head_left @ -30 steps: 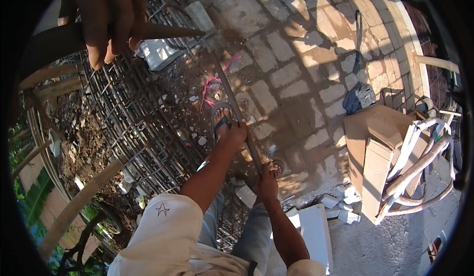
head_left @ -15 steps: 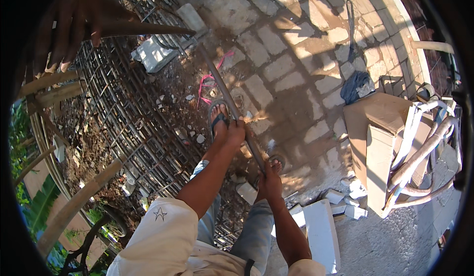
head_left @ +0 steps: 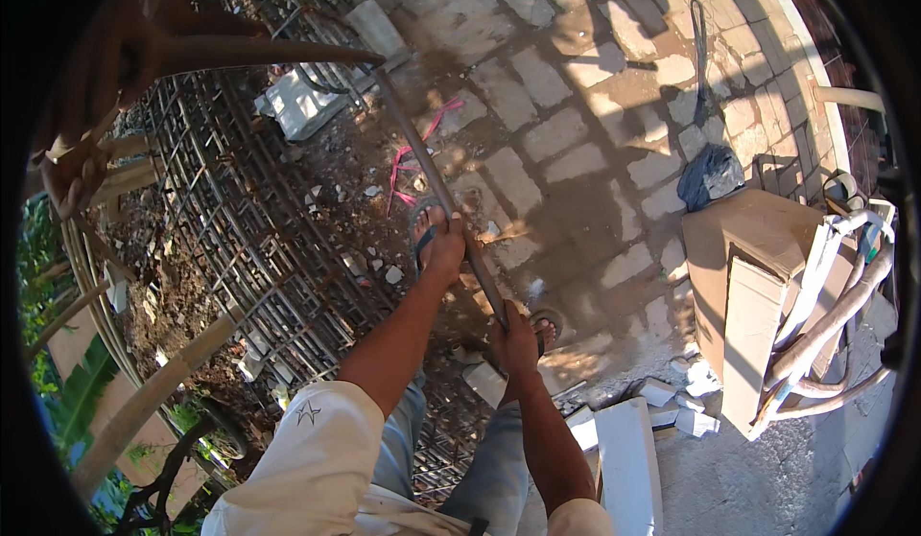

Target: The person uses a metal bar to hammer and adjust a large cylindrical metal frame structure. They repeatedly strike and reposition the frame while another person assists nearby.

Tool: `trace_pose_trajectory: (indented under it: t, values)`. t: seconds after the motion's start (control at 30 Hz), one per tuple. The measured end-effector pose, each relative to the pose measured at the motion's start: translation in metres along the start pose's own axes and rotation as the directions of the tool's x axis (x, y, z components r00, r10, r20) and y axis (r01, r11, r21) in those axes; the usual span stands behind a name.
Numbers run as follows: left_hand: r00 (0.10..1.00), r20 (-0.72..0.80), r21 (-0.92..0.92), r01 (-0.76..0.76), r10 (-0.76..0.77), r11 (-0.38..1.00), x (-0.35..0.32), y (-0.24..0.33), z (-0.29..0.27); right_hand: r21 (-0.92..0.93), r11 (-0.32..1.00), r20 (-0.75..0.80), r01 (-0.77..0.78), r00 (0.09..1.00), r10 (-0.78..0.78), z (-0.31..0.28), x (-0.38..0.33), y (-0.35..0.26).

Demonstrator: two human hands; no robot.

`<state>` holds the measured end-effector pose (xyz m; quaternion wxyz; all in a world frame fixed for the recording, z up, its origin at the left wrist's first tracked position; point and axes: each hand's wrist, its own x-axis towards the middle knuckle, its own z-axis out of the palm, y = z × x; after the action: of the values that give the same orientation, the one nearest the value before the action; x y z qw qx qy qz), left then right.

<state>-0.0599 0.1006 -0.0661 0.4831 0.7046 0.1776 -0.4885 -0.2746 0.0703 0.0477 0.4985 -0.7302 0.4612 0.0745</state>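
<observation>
Left hand (head_left: 447, 248) is closed around a long steel bar (head_left: 432, 174), gripping it about midway along the visible length. Right hand (head_left: 516, 333) is closed around the same bar lower down, near its end closest to the person. Both grips are full and tight — no fingers spread.

The bar runs diagonally from the hands up and to the left, over the stone paving (head_left: 576, 143), then bends sharply and continues leftward toward the upper left of the view. There another person's hand (head_left: 106, 57), close to the camera and in shadow, rests on the bent part; whether it grips the bar cannot be told.

Below the hands, the person's feet in sandals (head_left: 425, 229) stand on the paving, one beside each hand. A pink cord (head_left: 413, 152) lies on the ground just left of the bar.

To the left lies a cage of steel mesh (head_left: 240, 229) with rubble and soil showing through it. A pale concrete block (head_left: 297, 104) sits at its upper edge.

To the right — well apart from the hands — stand a cardboard box (head_left: 758, 277), a dark plastic bag (head_left: 710, 174) and a bundle of pale pipes (head_left: 835, 315). White broken blocks (head_left: 628, 450) lie near the right leg.
</observation>
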Motion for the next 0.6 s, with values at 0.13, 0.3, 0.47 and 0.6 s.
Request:
trace_pose_trajectory:
  t: [0.13, 0.3, 0.47, 0.6]
  values:
    - [0.997, -0.079, -0.039, -0.016, 0.012, 0.999, -0.017, 0.012, 0.005, -0.068, 0.973, 0.185, -0.219, 0.956, 0.228, 0.012, -0.026, 0.039]
    - [0.989, -0.142, -0.011, -0.042, 0.04, 0.999, -0.028, 0.016, 0.002, 0.181, 0.764, 0.518, -0.619, 0.72, 0.461, 0.019, -0.079, 0.074]
    - [0.993, -0.096, -0.103, -0.082, 0.072, 0.991, -0.024, -0.004, -0.013, 0.169, 0.902, 0.178, -0.397, 0.912, 0.368, 0.031, -0.097, 0.048]
    - [0.974, -0.225, 0.067, 0.022, -0.007, 0.998, -0.084, 0.0, -0.026, 0.014, 0.87, 0.208, -0.492, 0.853, 0.479, 0.017, -0.099, 0.039]
